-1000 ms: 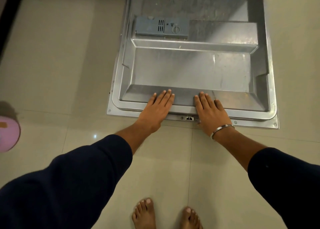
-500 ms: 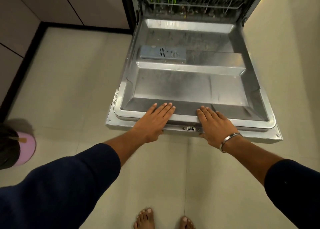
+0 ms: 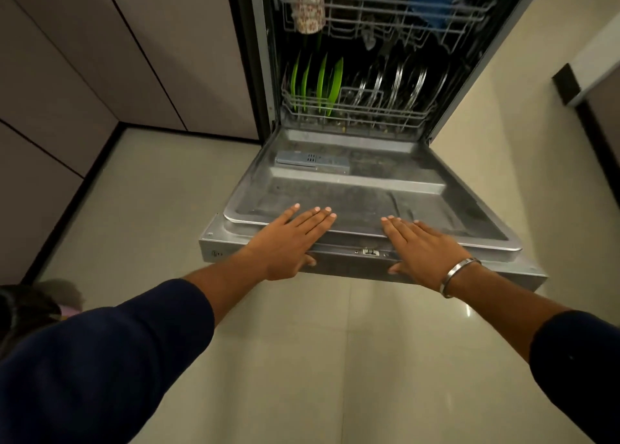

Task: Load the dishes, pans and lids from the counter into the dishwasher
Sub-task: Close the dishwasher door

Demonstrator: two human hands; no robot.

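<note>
left hand and right hand flat, fingers straight on front edge of open dishwasher door, thumbs under edge; green plates upright in lower rack.

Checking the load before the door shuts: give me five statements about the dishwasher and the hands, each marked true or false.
1. Both hands lie on the front edge of the dishwasher door. True.
2. The left hand grips a pan. False: it lies flat on the door, fingers straight.
3. Green plates stand in the lower rack. True.
4. The upper rack is empty. False: a patterned mug sits in it.
5. The bracelet is on the left wrist. False: it is by the right hand.
</note>
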